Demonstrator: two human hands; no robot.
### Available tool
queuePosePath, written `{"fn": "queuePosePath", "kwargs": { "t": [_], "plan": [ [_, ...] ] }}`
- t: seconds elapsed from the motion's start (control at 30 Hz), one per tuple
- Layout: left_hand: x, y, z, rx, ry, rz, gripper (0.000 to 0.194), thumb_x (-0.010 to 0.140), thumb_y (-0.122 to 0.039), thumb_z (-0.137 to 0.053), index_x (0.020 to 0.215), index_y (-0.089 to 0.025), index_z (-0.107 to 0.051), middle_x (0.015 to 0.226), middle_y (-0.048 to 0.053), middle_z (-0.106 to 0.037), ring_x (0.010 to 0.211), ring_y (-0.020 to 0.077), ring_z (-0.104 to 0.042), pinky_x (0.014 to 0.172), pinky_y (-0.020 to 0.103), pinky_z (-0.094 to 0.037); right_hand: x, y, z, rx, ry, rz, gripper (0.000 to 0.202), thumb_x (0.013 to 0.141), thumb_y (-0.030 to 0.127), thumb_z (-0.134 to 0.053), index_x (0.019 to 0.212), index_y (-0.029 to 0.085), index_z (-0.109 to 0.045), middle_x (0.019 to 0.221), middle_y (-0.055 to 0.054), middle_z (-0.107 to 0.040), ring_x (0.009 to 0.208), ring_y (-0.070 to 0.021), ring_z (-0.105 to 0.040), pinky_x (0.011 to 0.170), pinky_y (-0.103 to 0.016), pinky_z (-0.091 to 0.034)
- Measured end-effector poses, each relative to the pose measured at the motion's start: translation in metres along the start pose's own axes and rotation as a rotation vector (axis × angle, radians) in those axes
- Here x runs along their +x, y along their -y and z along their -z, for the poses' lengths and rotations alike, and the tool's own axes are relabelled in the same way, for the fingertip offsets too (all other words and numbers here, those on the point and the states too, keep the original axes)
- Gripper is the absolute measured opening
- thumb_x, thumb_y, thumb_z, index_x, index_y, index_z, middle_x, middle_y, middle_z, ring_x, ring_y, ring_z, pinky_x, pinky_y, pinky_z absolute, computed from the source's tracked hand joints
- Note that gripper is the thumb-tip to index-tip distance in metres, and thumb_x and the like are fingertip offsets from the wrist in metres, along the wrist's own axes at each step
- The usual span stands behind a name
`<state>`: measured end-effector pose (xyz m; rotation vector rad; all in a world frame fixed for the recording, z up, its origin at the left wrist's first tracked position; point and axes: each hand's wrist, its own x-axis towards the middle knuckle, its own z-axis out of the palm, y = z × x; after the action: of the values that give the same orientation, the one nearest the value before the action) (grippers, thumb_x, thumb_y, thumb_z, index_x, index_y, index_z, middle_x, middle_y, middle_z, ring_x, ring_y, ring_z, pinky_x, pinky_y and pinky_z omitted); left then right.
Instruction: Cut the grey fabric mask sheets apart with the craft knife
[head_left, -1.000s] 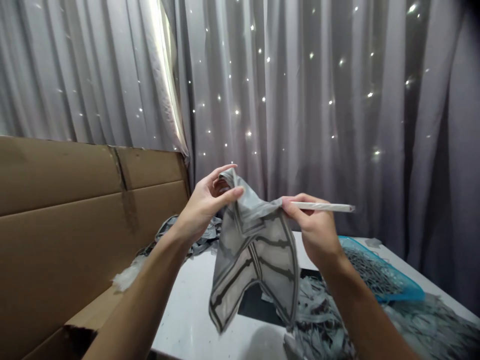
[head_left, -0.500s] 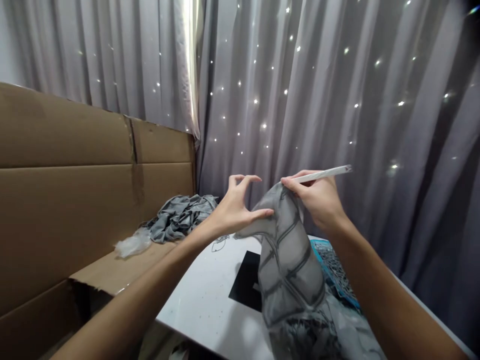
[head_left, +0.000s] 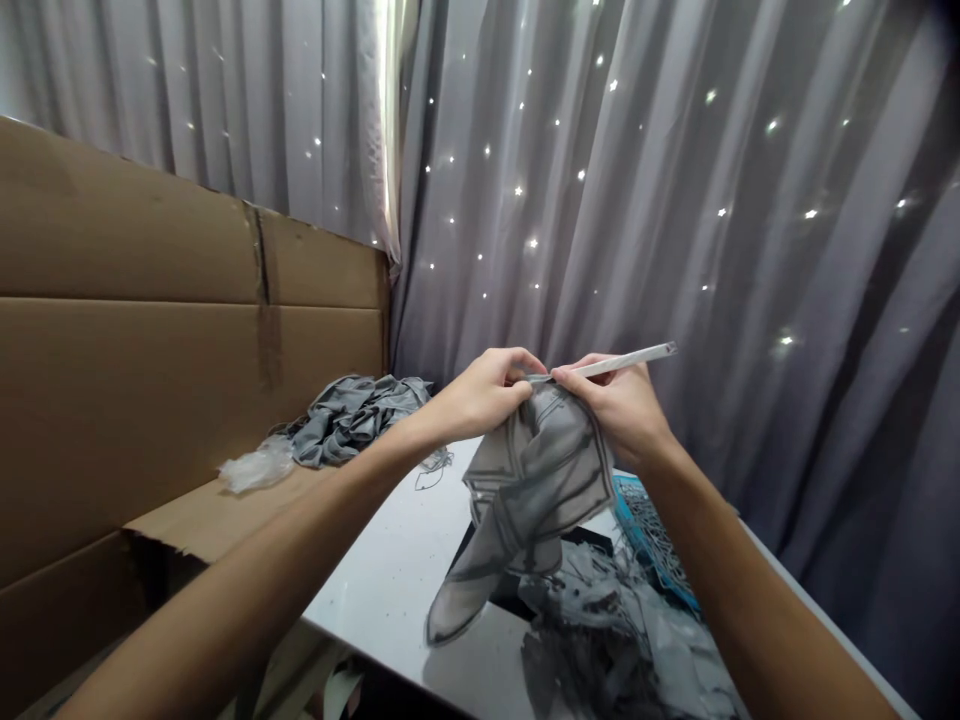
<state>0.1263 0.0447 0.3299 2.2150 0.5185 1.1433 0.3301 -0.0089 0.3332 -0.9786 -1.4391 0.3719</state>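
A grey, sheer piece of fabric (head_left: 559, 465) with dark lines across it hangs in folds above the table, its lower tip dangling on the left. My left hand (head_left: 495, 390) pinches its upper edge between thumb and fingers. Close beside it, my right hand (head_left: 622, 400) is closed around a slim white stick-like tool (head_left: 637, 356), whose rear end points up to the right. The tool's front end meets the fabric's edge between both hands; its tip is too small to make out. Whether the right fingers also grip the cloth, I cannot tell.
On the white table (head_left: 382, 590) lie a dark flat sheet (head_left: 510, 597), a heap of grey scraps (head_left: 600, 630) and a blue-rimmed tray (head_left: 652, 540) of thin grey pieces. Crumpled grey cloth (head_left: 360, 415) and clear plastic (head_left: 259, 465) rest on cardboard (head_left: 217, 515) at left.
My left hand has gone from spread fingers to pinching the fabric's top edge beside my right hand. The fabric has swung and folded, uncovering the scraps. The right hand moved slightly left.
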Motion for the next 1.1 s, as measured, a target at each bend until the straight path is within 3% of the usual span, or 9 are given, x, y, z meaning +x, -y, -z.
{"fn": "queuePosePath", "kwargs": {
  "t": [0.17,0.33,0.47,0.6,0.7,0.8,0.93,1.03,1.1],
  "plan": [
    [0.006,-0.007,0.015,0.265,-0.137,-0.067,0.020,0.084,-0.008,-0.058,0.087,-0.018,-0.076,0.074,0.000,-0.072,0.067,0.0152,-0.060,0.061,0.027,-0.040,-0.008,-0.018,-0.018,0.149,0.123,-0.116,0.054,0.064,0.065,-0.102,0.079,0.018,-0.078,0.064,0.003,-0.067,0.058,-0.0120,-0.051,0.054,-0.025,-0.037],
    [0.015,0.005,0.026,0.345,-0.149,-0.073,0.020,0.082,-0.004,-0.061,0.084,-0.018,-0.074,0.071,-0.002,-0.068,0.065,0.0153,-0.058,0.065,0.029,-0.039,-0.017,-0.053,-0.055,0.079,-0.123,0.005,0.052,0.087,0.071,-0.082,0.077,0.021,-0.074,0.068,0.001,-0.069,0.062,-0.0163,-0.057,0.059,-0.029,-0.042],
    [0.022,0.033,0.040,0.707,-0.091,-0.087,0.028,0.084,-0.008,-0.064,0.106,-0.019,-0.078,0.088,0.004,-0.075,0.074,0.0193,-0.062,0.068,0.032,-0.039,-0.007,-0.084,-0.068,-0.283,-0.139,0.288,0.045,0.107,0.056,-0.062,0.078,0.022,-0.071,0.068,0.002,-0.065,0.066,-0.0169,-0.058,0.067,-0.030,-0.042],
    [0.025,0.074,0.060,0.999,0.098,0.021,0.051,0.078,-0.006,-0.071,0.125,-0.022,-0.077,0.097,0.007,-0.076,0.079,0.0243,-0.066,0.067,0.033,-0.039,0.031,-0.115,-0.065,-0.542,-0.149,0.440,0.043,0.112,0.046,-0.055,0.078,0.023,-0.065,0.066,0.002,-0.062,0.062,-0.0158,-0.056,0.068,-0.031,-0.040],
    [0.029,0.104,0.071,1.067,0.140,0.090,0.046,0.079,-0.008,-0.073,0.123,-0.022,-0.078,0.093,0.007,-0.076,0.081,0.0265,-0.069,0.068,0.035,-0.042,0.067,-0.132,-0.065,-0.717,-0.099,0.509,0.038,0.112,0.043,-0.055,0.084,0.022,-0.069,0.066,0.001,-0.063,0.063,-0.0165,-0.059,0.068,-0.031,-0.039],
    [0.038,0.125,0.076,1.128,0.033,0.068,0.027,0.095,-0.014,-0.066,0.117,-0.019,-0.080,0.102,0.012,-0.077,0.092,0.0301,-0.072,0.074,0.038,-0.047,0.103,-0.132,-0.063,-0.859,-0.080,0.571,0.036,0.114,0.042,-0.053,0.092,0.021,-0.074,0.067,-0.001,-0.064,0.064,-0.0181,-0.061,0.067,-0.032,-0.038],
    [0.047,0.135,0.083,1.144,-0.213,-0.054,0.034,0.115,-0.021,-0.045,0.136,-0.016,-0.071,0.130,0.014,-0.072,0.099,0.0238,-0.071,0.084,0.036,-0.052,0.129,-0.104,-0.053,-1.026,-0.094,0.565,0.043,0.119,0.045,-0.049,0.105,0.016,-0.077,0.076,-0.005,-0.072,0.069,-0.0171,-0.064,0.072,-0.033,-0.041],
    [0.033,0.136,0.089,1.149,-0.184,-0.142,0.039,0.118,-0.016,-0.036,0.148,-0.015,-0.060,0.138,0.012,-0.069,0.096,0.0168,-0.067,0.087,0.032,-0.054,0.112,-0.085,-0.043,-1.089,-0.059,0.609,0.041,0.120,0.044,-0.049,0.109,0.017,-0.078,0.082,-0.007,-0.075,0.068,-0.0159,-0.061,0.072,-0.033,-0.041],
    [0.007,0.139,0.090,1.176,-0.106,-0.203,0.043,0.117,-0.011,-0.029,0.146,-0.012,-0.061,0.131,0.012,-0.070,0.094,0.0174,-0.068,0.083,0.032,-0.056,0.076,-0.082,-0.040,-1.059,-0.035,0.705,0.036,0.119,0.040,-0.054,0.099,0.021,-0.078,0.070,-0.003,-0.070,0.059,-0.0154,-0.055,0.063,-0.033,-0.038]
  ]
}}
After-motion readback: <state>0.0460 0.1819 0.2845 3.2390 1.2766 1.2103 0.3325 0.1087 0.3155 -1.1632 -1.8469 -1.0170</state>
